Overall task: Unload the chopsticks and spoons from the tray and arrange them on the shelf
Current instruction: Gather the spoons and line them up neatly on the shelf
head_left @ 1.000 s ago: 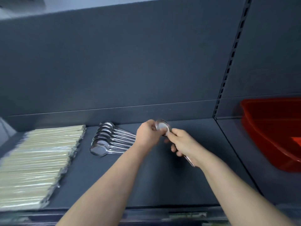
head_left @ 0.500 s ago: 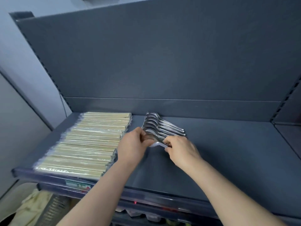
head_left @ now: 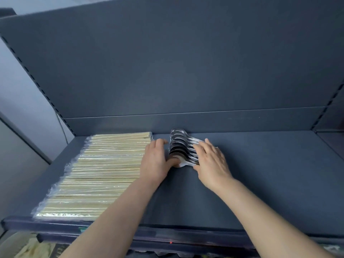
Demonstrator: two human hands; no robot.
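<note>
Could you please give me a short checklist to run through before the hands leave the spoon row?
1. Spoons lie in one overlapping row on the shelf: ok.
2. Left hand grips nothing, fingers straight beside the bowls: ok.
3. Right hand lies flat on the handles, grips nothing: ok.
4. Handles lined up evenly: cannot tell, the right hand covers them.
5. Chopsticks sit in their own row, left of the spoons: ok.

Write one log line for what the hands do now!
left hand: touches spoons | right hand: rests on spoons | chopsticks: on shelf, left of spoons
</note>
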